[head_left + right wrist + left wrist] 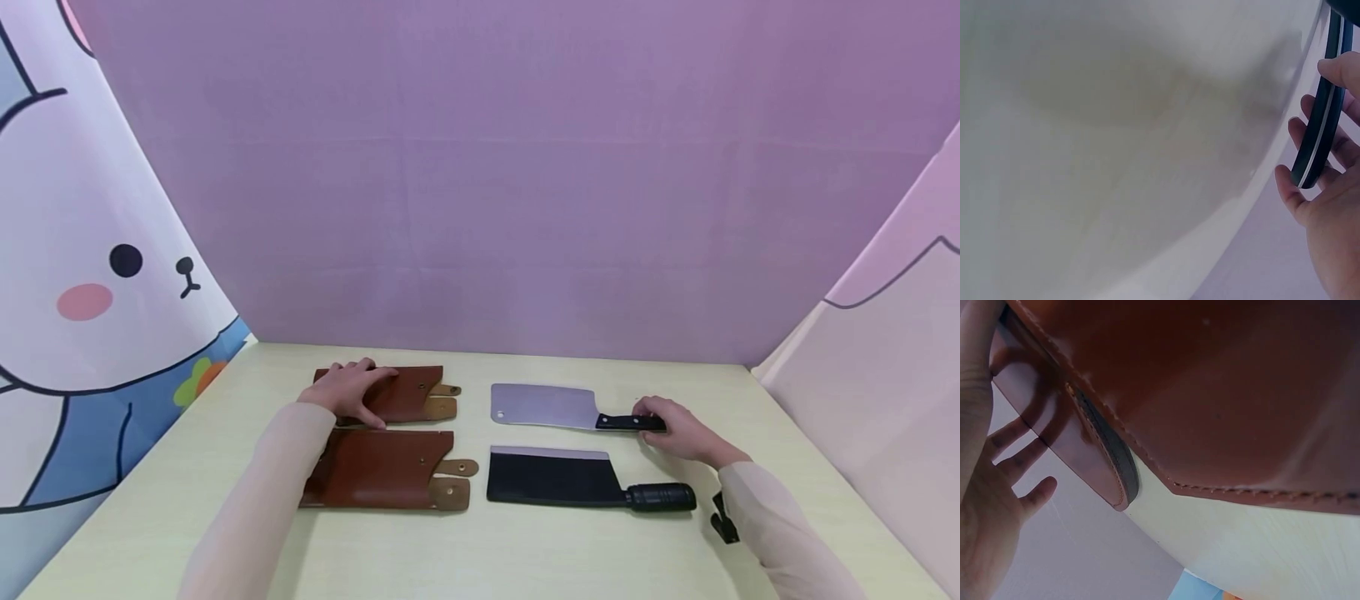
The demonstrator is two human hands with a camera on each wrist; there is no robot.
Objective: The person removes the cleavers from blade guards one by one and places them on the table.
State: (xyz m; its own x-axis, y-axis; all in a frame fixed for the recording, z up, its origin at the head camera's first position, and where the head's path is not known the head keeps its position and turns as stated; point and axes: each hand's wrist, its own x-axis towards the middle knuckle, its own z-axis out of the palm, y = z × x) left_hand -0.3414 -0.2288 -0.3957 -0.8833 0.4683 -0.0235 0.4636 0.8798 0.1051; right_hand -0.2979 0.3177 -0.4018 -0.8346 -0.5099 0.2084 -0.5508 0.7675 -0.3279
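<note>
Cleaver handle gripped by right hand (left hand flat on sheath).

Two brown leather covers: far one, near one. Two big knives: silver one, black one.
</note>
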